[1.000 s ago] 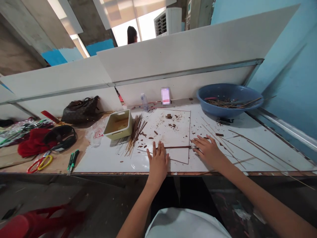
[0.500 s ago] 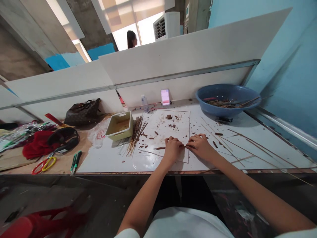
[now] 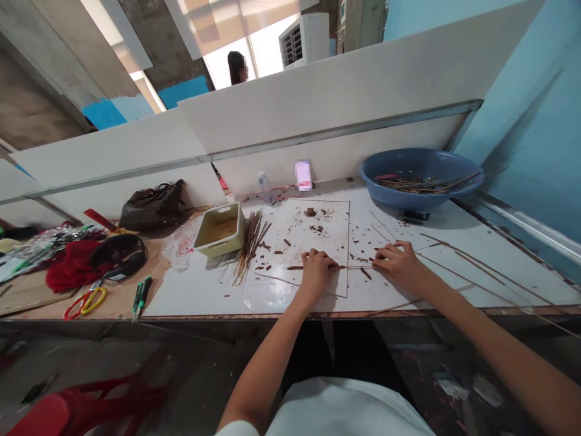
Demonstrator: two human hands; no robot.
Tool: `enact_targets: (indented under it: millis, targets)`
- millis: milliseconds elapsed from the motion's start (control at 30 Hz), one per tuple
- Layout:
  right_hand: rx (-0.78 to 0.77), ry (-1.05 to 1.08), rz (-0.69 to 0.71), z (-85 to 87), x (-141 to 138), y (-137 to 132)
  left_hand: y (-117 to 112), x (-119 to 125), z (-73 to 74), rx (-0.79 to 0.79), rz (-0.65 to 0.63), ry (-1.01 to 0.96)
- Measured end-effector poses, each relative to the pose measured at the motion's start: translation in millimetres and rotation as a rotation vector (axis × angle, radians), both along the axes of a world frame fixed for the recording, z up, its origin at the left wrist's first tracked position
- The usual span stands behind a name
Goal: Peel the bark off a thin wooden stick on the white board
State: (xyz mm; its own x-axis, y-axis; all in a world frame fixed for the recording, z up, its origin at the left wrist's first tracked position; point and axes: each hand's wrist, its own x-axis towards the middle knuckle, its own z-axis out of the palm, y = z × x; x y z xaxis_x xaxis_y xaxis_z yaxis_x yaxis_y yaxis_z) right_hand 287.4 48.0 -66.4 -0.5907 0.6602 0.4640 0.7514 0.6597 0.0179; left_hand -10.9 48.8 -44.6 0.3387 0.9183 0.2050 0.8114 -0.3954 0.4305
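My left hand (image 3: pixel 316 269) rests on the white work sheet (image 3: pixel 272 290) with its fingers curled down on a thin brown-coated stick (image 3: pixel 295 267) that lies left to right. My right hand (image 3: pixel 398 263) sits further right, fingers bent and pinched at the same stick's right end. Bits of brown paste (image 3: pixel 313 229) are scattered on the sheet in front of both hands. A bundle of thin sticks (image 3: pixel 249 245) lies to the left of my left hand.
A cream tray (image 3: pixel 219 230) stands left of the sticks. A blue basin (image 3: pixel 420 175) with sticks is at the back right. Long bare sticks (image 3: pixel 476 272) lie across the right side. Scissors (image 3: pixel 84 301), pens (image 3: pixel 138 297), a headset (image 3: pixel 118 254) and a bag (image 3: pixel 152 204) are left.
My left hand went from flat and open to curled on the stick. My right hand has slid to the right along the stick, away from the left.
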Motion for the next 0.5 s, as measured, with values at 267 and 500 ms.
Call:
enact_targets:
  millis: [267,500]
  targets:
    - [-0.012,0.086,-0.176,13.8,76,-6,0,0,3.1,0.001,-0.004,-0.01]
    - [-0.111,0.01,-0.356,16.7,47,3,-18,-19,14.7,0.102,0.012,0.055]
